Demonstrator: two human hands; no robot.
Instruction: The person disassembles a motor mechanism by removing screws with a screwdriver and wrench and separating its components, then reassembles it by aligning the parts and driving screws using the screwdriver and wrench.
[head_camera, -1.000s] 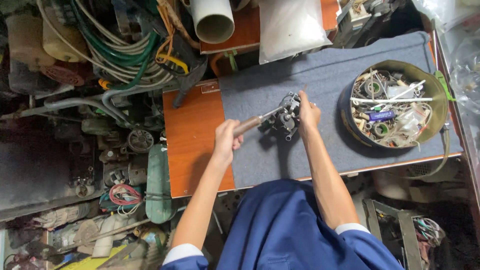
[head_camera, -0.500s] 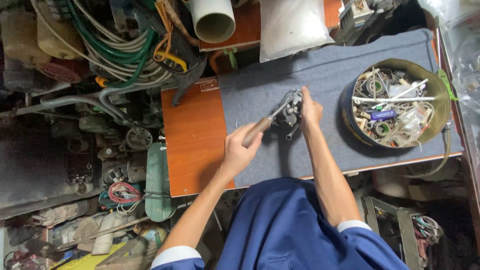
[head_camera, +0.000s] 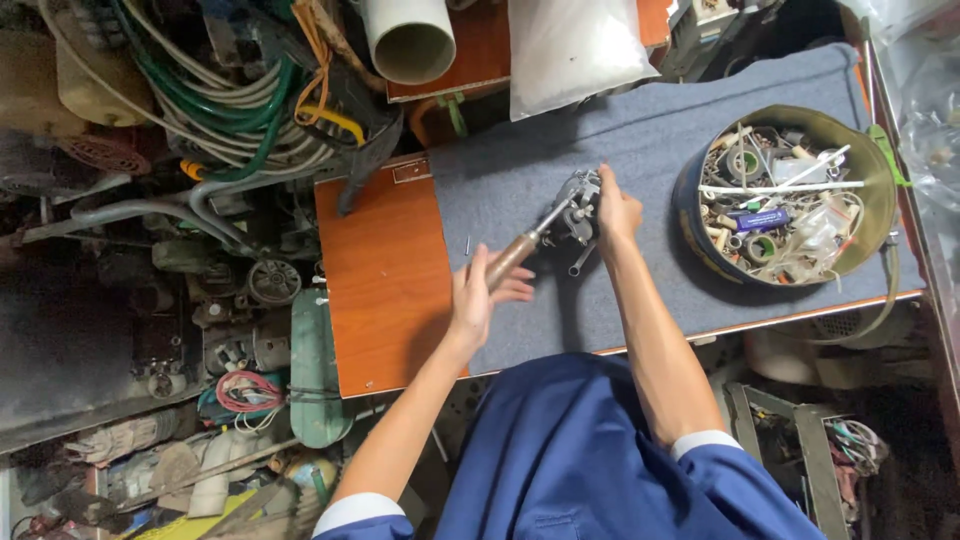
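We count two hands: our left hand (head_camera: 478, 296) grips one wooden-handled screwdriver (head_camera: 527, 243), our right hand (head_camera: 617, 210) clamps one metal part (head_camera: 577, 205) on the counter (head_camera: 380, 280).

My workbench (head_camera: 385, 290) has an orange-brown wooden top, and a grey felt mat (head_camera: 640, 130) covers most of it. Left of the bench, old motors, green hoses (head_camera: 215, 95) and grey cables pile up in shadow. Beyond the bench lie a white pipe (head_camera: 408, 40) and a pale bag (head_camera: 570, 45). Right of the bench stands a dark crate (head_camera: 800, 450).
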